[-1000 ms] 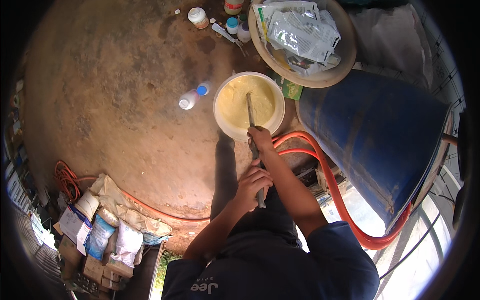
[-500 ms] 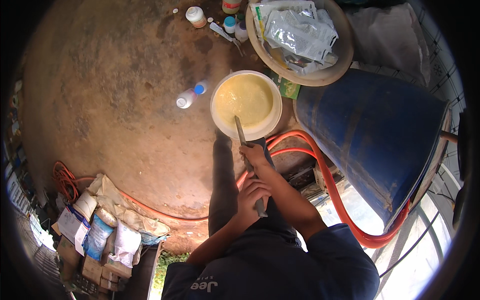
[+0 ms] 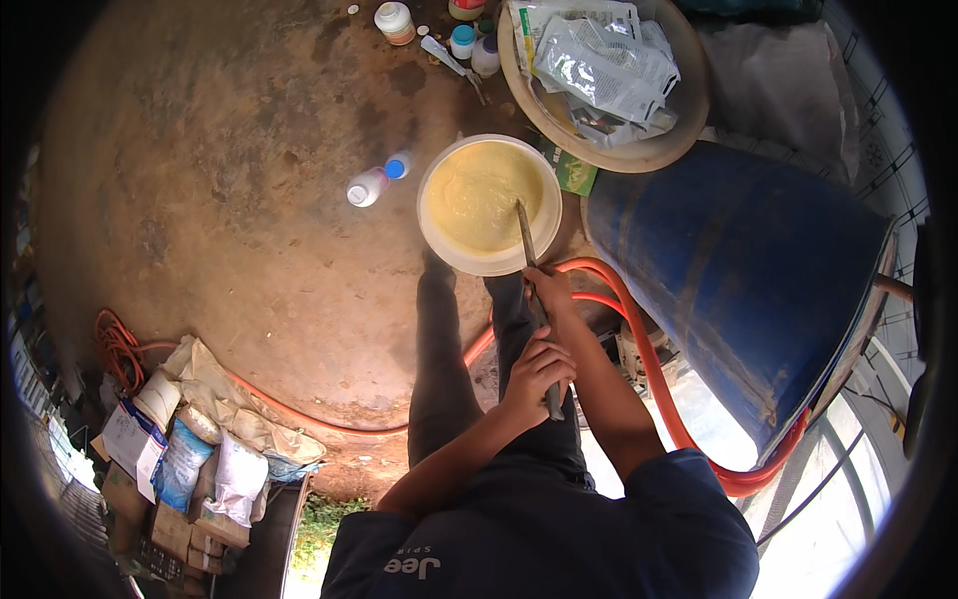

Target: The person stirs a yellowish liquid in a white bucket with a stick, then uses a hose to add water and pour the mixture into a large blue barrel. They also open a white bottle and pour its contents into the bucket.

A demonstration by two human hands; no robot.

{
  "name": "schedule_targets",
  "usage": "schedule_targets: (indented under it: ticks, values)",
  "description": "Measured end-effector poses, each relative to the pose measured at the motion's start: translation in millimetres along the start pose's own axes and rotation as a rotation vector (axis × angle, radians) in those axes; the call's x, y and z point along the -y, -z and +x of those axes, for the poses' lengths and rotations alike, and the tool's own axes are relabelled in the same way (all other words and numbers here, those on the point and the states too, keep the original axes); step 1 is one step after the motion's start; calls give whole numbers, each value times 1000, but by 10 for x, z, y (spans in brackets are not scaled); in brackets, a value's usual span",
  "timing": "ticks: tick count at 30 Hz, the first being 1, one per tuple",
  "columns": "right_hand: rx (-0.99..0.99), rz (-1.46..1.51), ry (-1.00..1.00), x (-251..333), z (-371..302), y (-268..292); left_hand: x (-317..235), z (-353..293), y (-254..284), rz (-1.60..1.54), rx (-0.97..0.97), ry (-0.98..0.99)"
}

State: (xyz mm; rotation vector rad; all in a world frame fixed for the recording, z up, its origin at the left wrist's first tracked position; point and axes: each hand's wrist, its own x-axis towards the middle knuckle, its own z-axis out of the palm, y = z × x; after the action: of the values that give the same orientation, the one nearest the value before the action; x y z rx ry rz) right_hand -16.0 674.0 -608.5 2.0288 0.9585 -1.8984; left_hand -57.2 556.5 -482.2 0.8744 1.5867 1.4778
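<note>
In front of my feet stands a round white bucket [image 3: 430, 238] holding a pale yellow liquid [image 3: 479, 195]. A long grey-brown stick [image 3: 527, 235] dips into it, its lower end hidden in the liquid near the right side. My right hand [image 3: 548, 289] is closed round the stick just outside the bucket's near rim. Closer to my body, my left hand [image 3: 540, 377] wraps round the stick's upper part. The top end sticks out below that hand.
Right of the bucket stands a large blue barrel [image 3: 738, 270], with an orange hose [image 3: 654, 369] looping past it. A basin [image 3: 689, 110] of silver packets [image 3: 604, 70] sits beyond. Bottles [image 3: 367, 187] stand on the left. Sacks and boxes [image 3: 185, 464] lie lower left.
Both hands have shifted right with the stick. Its dipped end has gone from the middle-left of the bucket toward the right, and the liquid's surface is swirled differently.
</note>
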Motion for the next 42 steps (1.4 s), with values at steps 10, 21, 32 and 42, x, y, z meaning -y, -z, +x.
schedule_targets:
  ticks: [10,21,32,42]
  values:
    - [165,56,-193,-449,-216,-496,-286,-249,307,135,-2,146]
    - [236,-86,-16,100,-99,-771,-262,79,387,235,-195,83]
    - [186,29,-7,522,332,-176,-1,552,-27,191,-81,-53]
    - [81,-27,-114,-150,-65,291,-210,64,-172,98,117,46]
